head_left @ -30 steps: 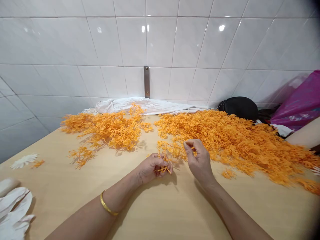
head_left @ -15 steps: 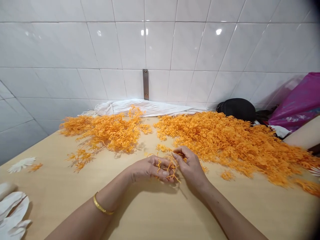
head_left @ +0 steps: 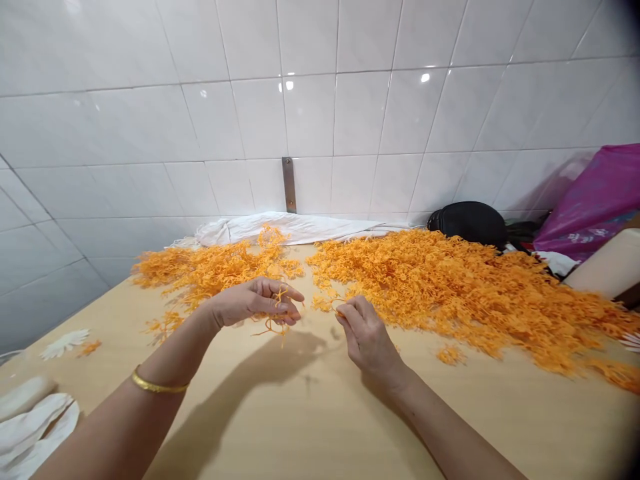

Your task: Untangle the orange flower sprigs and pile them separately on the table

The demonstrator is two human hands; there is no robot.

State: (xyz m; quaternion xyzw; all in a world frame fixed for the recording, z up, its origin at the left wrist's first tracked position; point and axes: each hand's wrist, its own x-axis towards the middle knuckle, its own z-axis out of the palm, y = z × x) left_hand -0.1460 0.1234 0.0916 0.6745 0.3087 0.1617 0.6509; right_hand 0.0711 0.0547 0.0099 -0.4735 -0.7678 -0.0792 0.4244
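Observation:
My left hand [head_left: 263,300], gold bangle at the wrist, is raised over the table with its fingers curled round a branching orange strand piece [head_left: 273,327]. Thin orange ends poke out above and below those fingers. A short gap to the right, my right hand [head_left: 367,333] is closed in a pinch, and a thin orange strand [head_left: 336,301] shows at its fingertips. Behind the left hand lies a heap of similar orange pieces [head_left: 215,263]. A larger orange heap [head_left: 430,277] spreads behind and to the right of the right hand.
A wooden table [head_left: 310,427] meets a tiled wall [head_left: 310,120]. White cloth [head_left: 300,228] runs along the back. A black case [head_left: 467,221] and a purple bag [head_left: 590,207] stand at the right. At left lie a white flower-shaped piece [head_left: 65,343] and white items [head_left: 40,427].
My hands have moved apart: the left went left and up with the orange strands, while the right stayed close to its place and closed into a pinch. The view tilted slightly upward.

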